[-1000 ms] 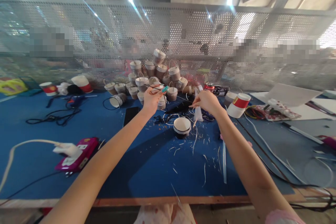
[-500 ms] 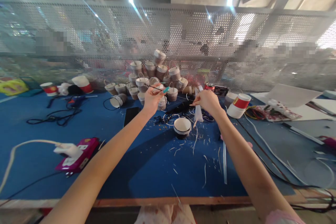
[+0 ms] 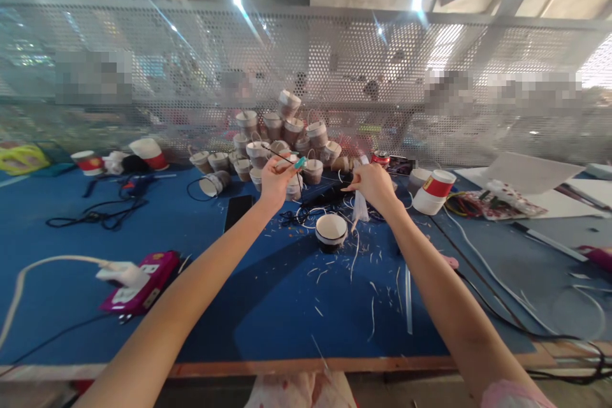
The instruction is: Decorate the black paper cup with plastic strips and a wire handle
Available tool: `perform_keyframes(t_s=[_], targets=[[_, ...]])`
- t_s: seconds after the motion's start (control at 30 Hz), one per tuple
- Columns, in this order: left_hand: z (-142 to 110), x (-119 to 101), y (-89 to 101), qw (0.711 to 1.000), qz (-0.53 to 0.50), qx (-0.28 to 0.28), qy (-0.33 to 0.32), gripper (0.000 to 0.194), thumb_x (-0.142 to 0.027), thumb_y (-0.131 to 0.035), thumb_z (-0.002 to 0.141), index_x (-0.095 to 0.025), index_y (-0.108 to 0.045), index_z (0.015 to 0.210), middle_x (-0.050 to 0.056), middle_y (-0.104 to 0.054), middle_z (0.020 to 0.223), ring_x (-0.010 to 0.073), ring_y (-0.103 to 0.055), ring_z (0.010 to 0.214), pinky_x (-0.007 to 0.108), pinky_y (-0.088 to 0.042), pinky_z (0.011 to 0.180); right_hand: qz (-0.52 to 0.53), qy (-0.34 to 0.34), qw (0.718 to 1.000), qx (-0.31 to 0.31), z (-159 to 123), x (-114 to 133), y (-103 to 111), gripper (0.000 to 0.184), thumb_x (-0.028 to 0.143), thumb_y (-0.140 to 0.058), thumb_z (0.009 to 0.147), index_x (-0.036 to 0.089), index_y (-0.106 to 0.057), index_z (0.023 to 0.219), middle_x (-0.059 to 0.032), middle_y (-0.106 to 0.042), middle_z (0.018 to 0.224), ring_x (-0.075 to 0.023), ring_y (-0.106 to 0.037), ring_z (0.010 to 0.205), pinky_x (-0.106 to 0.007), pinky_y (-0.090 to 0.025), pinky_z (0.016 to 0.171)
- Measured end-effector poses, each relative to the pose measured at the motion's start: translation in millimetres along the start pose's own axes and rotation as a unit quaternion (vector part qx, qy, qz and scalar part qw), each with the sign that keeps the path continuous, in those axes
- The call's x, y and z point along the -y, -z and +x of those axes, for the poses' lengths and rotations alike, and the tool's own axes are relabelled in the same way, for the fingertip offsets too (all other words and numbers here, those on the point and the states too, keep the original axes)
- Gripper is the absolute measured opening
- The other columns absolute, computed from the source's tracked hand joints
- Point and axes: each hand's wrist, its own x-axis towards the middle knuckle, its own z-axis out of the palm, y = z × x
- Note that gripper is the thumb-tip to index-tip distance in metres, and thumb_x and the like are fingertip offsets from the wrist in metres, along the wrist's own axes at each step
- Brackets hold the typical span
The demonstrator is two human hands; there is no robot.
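My left hand [image 3: 276,180] is raised over the middle of the table, its fingers closed on a thin dark cord [image 3: 276,153] that sticks out up and to the left. A teal piece [image 3: 300,162] shows at its fingertips; I cannot tell what it is. To the right, my right hand [image 3: 374,186] is pinched, with its fingertips pointing left; anything between them is too small to make out. A bundle of whitish translucent strips [image 3: 360,207] is just below it. In front of both hands, a small white-lined cup with a dark band [image 3: 331,231] stands upright on the blue mat.
Many small grey-brown buckets [image 3: 258,152] are piled behind my left hand. A purple power strip [image 3: 153,280] lies left, red-and-white paper cups [image 3: 434,191] stand right. Cord scraps litter the blue mat [image 3: 287,319]. A perforated metal screen [image 3: 344,57] rises behind.
The dark cord in my left hand now angles up more steeply to the left. My right hand has shifted slightly left. The cup has not moved.
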Motion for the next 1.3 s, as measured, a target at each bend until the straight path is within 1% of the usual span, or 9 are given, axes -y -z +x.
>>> perform_keyframes(t_s=[0.17,0.23,0.33,0.47,0.63,0.77,0.93,1.13,1.3], targets=[[3.5,-1.8,3.1,1.0,0.004,-0.013,-0.016,0.046,-0.02,-0.086,0.045,-0.017,-0.06,0.082,-0.006,-0.065,0.056,0.0099,-0.063,0.053,0.022,-0.051,0.06,0.047,0.052,0.998,-0.002,0.4,-1.7,2.7,0.009,0.027,-0.07,0.072,0.018,-0.068,0.068,-0.0033,-0.07,0.073,-0.0163,-0.062,0.072,-0.023,-0.038,0.058],[4.9,-2.3,4.6,1.0,0.004,-0.025,-0.015,0.046,-0.02,-0.086,0.045,-0.017,-0.059,0.083,-0.004,-0.066,0.057,0.0112,-0.065,0.056,0.023,-0.051,0.061,0.093,0.078,0.992,0.03,0.5,-4.0,5.6,0.007,0.023,-0.067,0.075,0.018,-0.07,0.07,-0.002,-0.069,0.068,-0.0147,-0.063,0.067,-0.022,-0.041,0.06],[5.6,-2.1,5.5,1.0,0.006,-0.023,-0.016,0.044,-0.018,-0.085,0.048,-0.016,-0.059,0.084,-0.004,-0.067,0.058,0.0116,-0.065,0.058,0.023,-0.051,0.063,0.16,0.097,0.977,0.102,0.0,-8.1,9.4,0.016,0.021,-0.06,0.079,0.017,-0.072,0.069,-0.002,-0.069,0.062,-0.0125,-0.063,0.059,-0.021,-0.044,0.061],[5.0,1.0,5.8,1.0,0.02,-0.001,-0.02,0.044,-0.02,-0.085,0.046,-0.016,-0.06,0.082,-0.004,-0.065,0.056,0.0102,-0.064,0.056,0.022,-0.05,0.062,0.179,0.077,0.967,0.163,-1.1,-11.5,10.2,0.015,0.019,-0.062,0.078,0.015,-0.074,0.071,-0.0034,-0.071,0.065,-0.0126,-0.064,0.059,-0.02,-0.047,0.059],[3.6,7.0,9.3,0.998,0.048,0.03,0.006,0.049,-0.024,-0.086,0.044,-0.015,-0.062,0.085,-0.004,-0.065,0.056,0.0093,-0.062,0.055,0.02,-0.048,0.058,0.033,0.002,0.992,0.123,-0.8,-10.3,10.7,0.009,0.026,-0.07,0.071,0.021,-0.076,0.073,-0.0022,-0.07,0.064,-0.0149,-0.063,0.062,-0.022,-0.044,0.057],[2.3,12.4,13.2,0.997,0.062,0.04,0.032,0.051,-0.024,-0.086,0.045,-0.014,-0.062,0.089,-0.001,-0.068,0.062,0.0107,-0.064,0.058,0.02,-0.047,0.058,-0.027,-0.044,0.993,0.111,-0.3,-8.3,14.0,0.019,0.04,-0.075,0.064,0.025,-0.077,0.074,-0.0036,-0.07,0.066,-0.0183,-0.065,0.067,-0.024,-0.042,0.057],[0.6,21.4,16.4,0.997,0.058,0.022,0.046,0.049,-0.021,-0.086,0.042,-0.013,-0.064,0.085,-0.001,-0.068,0.06,0.0097,-0.062,0.054,0.02,-0.045,0.055,-0.033,-0.063,0.991,0.109,1.4,-10.6,9.4,0.03,0.051,-0.076,0.059,0.025,-0.076,0.073,-0.0057,-0.07,0.067,-0.0212,-0.066,0.068,-0.025,-0.042,0.056],[-3.7,30.4,15.4,0.998,0.011,-0.022,0.054,0.051,-0.02,-0.086,0.042,-0.014,-0.061,0.085,0.0,-0.07,0.066,0.0112,-0.065,0.062,0.023,-0.049,0.064,-0.006,-0.056,0.993,0.099,3.9,-15.2,-3.4,0.026,0.047,-0.076,0.061,0.023,-0.075,0.072,-0.0046,-0.07,0.066,-0.0187,-0.065,0.065,-0.023,-0.041,0.054],[-5.8,35.0,12.7,0.993,-0.046,-0.057,0.089,0.041,-0.016,-0.085,0.044,-0.014,-0.058,0.075,-0.003,-0.068,0.063,0.0091,-0.065,0.061,0.021,-0.05,0.064,0.021,-0.025,0.996,0.077,3.4,-13.3,-12.2,0.025,0.045,-0.076,0.063,0.02,-0.072,0.066,-0.0038,-0.07,0.066,-0.0168,-0.064,0.065,-0.022,-0.04,0.053]])
